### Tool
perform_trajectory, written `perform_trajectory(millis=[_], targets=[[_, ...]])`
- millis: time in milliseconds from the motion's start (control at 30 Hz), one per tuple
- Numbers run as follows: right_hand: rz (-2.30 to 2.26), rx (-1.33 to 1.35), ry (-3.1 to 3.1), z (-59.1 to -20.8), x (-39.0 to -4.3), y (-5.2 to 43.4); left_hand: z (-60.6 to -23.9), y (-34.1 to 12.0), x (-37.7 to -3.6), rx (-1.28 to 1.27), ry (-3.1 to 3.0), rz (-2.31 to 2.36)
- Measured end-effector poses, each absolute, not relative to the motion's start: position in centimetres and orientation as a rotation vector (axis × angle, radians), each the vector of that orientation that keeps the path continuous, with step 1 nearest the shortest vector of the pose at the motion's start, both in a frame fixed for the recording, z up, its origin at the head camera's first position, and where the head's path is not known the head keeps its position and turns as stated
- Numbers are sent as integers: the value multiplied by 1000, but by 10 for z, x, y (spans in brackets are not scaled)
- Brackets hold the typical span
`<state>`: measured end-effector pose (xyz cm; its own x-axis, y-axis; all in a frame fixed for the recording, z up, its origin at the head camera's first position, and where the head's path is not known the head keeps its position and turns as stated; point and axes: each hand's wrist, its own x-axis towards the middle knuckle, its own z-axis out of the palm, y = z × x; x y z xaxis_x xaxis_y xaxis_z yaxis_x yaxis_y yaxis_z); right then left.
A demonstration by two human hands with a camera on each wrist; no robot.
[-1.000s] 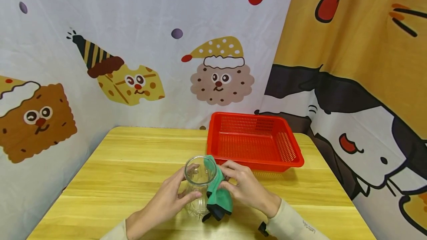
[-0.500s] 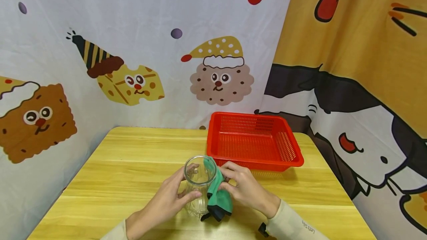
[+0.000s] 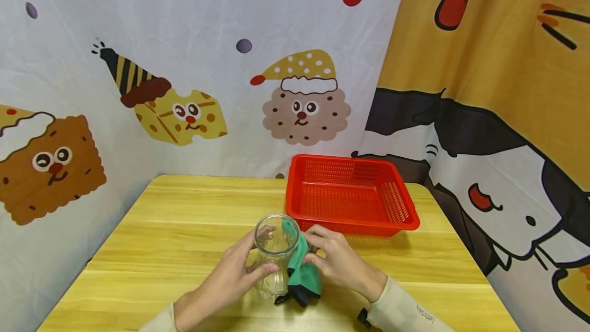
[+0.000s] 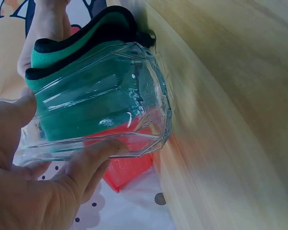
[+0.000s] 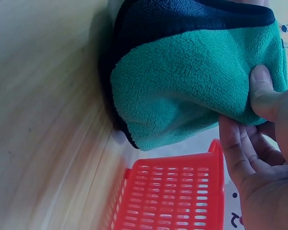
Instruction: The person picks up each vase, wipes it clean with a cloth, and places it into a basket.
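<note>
Showing upright at lower centre, a clear faceted glass jar (image 3: 276, 256) is clasped by thumb and fingers of the left hand (image 3: 232, 269); just right, a green, black-edged fleecy cloth (image 3: 305, 276) is being pinched by the right hand (image 3: 338, 258). Tight room is left before the red plastic basket (image 3: 352, 228); leftward, yellow wooden tabletop (image 3: 184, 234) is spread wide to its edge.

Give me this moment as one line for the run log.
left hand: holds glass container upright | right hand: pinches green cloth beside container | red basket: on table, beyond both hands
</note>
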<state>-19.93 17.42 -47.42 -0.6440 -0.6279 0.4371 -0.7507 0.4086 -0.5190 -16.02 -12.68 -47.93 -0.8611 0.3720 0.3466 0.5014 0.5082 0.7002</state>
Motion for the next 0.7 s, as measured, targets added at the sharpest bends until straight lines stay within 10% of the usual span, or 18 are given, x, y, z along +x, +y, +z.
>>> perform_trajectory(millis=[700], targets=[[994,1236,-2576,-481,-202,175,-481,-126,-160,-739,-2587,-1266]])
